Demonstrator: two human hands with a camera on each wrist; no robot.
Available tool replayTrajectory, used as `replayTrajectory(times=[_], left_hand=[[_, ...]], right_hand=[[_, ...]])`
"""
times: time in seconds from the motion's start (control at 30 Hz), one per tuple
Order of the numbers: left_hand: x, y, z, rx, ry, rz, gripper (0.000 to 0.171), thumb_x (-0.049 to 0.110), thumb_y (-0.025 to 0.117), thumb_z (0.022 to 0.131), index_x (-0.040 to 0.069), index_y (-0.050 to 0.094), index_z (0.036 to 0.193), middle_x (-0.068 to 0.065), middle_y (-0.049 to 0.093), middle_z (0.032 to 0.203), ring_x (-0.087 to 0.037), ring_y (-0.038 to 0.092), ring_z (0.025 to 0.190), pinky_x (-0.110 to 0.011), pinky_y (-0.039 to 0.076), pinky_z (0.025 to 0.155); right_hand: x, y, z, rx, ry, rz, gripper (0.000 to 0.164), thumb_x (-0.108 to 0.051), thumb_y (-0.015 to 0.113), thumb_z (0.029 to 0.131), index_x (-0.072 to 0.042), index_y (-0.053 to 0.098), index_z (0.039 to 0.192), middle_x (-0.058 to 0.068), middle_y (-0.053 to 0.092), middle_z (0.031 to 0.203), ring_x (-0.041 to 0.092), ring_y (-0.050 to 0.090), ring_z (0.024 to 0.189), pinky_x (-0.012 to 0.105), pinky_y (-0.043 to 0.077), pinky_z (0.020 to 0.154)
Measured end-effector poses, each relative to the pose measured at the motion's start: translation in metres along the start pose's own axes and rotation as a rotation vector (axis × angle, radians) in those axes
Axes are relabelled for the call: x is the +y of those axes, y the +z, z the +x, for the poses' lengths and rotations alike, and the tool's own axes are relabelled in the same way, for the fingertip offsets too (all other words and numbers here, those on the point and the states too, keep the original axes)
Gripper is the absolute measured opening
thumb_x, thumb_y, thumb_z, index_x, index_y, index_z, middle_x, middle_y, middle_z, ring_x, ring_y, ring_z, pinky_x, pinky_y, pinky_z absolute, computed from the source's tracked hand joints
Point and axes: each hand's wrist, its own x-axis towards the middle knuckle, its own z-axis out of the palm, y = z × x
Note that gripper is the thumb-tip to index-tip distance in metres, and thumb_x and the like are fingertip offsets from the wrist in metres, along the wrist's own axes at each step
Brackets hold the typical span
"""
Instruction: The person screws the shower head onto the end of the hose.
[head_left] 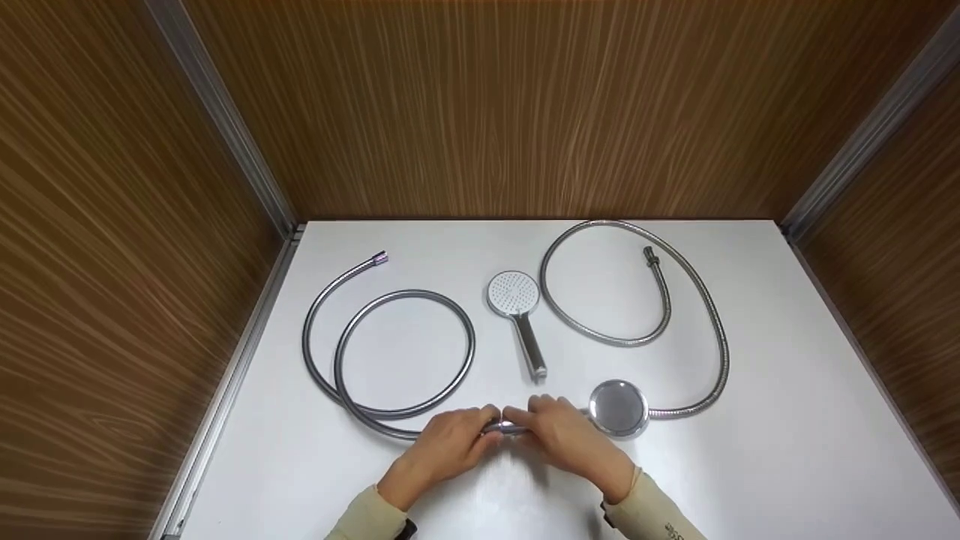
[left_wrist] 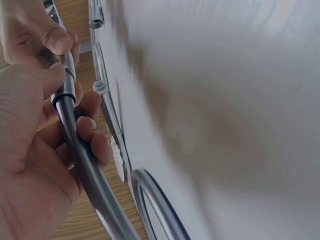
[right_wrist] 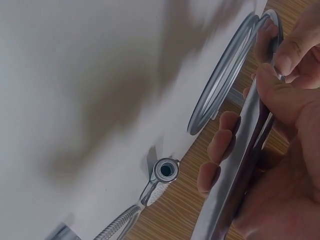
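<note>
Shower handle [right_wrist: 244, 147] partly behind right hand [head_left: 564, 436]

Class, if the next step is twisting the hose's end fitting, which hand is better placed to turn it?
Probably the left hand: its thumb and fingers are at the end fitting of the hose, while the right hand grips the shower handle and could hold it steady.

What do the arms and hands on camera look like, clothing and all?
The left hand and right hand are bare, without gloves. Long, pale beige sleeves cover the forearms: left sleeve, right sleeve. The right one carries small dark lettering, too small to read. Something black, partly hidden, shows at each cuff.
</note>
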Motion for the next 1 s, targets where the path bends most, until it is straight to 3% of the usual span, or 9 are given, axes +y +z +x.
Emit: replayTrajectory(times=[0.17, 0.33, 0.5, 0.83, 1.0], left_hand=[[-0.0008, -0.0008, -0.0003, 0.024, 0.014, 0.008, 0.025, 0.034, 0.063, 0.105, 0.012, 0.065, 0.115, 0.002, 0.069, 0.082, -0.013, 0.062, 0.071, -0.030, 0.053, 0.062], [0.0009, -0.0016, 0.0003, 0.004, -0.011, -0.031, 0.023, 0.032, 0.058, 0.108, 0.011, 0.068, 0.112, 0.001, 0.070, 0.085, -0.015, 0.067, 0.076, -0.032, 0.057, 0.067], [0.0015, 0.0000, 0.0001, -0.018, -0.030, -0.014, 0.024, 0.033, 0.054, 0.110, 0.013, 0.067, 0.106, 0.002, 0.067, 0.081, -0.013, 0.063, 0.072, -0.031, 0.054, 0.063], [-0.0010, 0.0002, -0.0020, 0.005, -0.030, -0.021, 0.029, 0.039, 0.069, 0.100, 0.015, 0.061, 0.116, 0.003, 0.067, 0.078, -0.010, 0.056, 0.068, -0.029, 0.051, 0.060], [0.0009, -0.0019, -0.0012, -0.016, -0.048, -0.067, 0.024, 0.035, 0.062, 0.106, 0.013, 0.067, 0.114, 0.002, 0.069, 0.082, -0.012, 0.062, 0.073, -0.030, 0.055, 0.065]], right_hand=[[-0.0015, -0.0009, 0.0006, 0.004, -0.005, 0.003, 0.029, -0.022, 0.082, 0.089, -0.022, 0.069, 0.115, -0.003, 0.050, 0.074, 0.013, 0.044, 0.066, 0.026, 0.038, 0.057], [-0.0013, -0.0020, 0.0004, 0.011, 0.000, -0.012, 0.027, -0.026, 0.081, 0.090, -0.022, 0.070, 0.115, -0.003, 0.049, 0.074, 0.012, 0.043, 0.064, 0.025, 0.036, 0.056], [-0.0024, -0.0019, 0.0009, 0.014, 0.003, -0.020, 0.027, -0.028, 0.081, 0.091, -0.023, 0.070, 0.114, -0.003, 0.050, 0.074, 0.013, 0.043, 0.063, 0.025, 0.036, 0.055], [-0.0037, -0.0017, 0.0010, -0.044, 0.004, -0.004, 0.033, -0.023, 0.078, 0.092, -0.021, 0.072, 0.125, -0.002, 0.051, 0.075, 0.012, 0.042, 0.065, 0.026, 0.040, 0.058], [-0.0035, -0.0019, 0.0007, -0.035, -0.003, -0.007, 0.031, -0.022, 0.079, 0.091, -0.022, 0.071, 0.121, -0.003, 0.050, 0.073, 0.011, 0.043, 0.065, 0.025, 0.040, 0.057]])
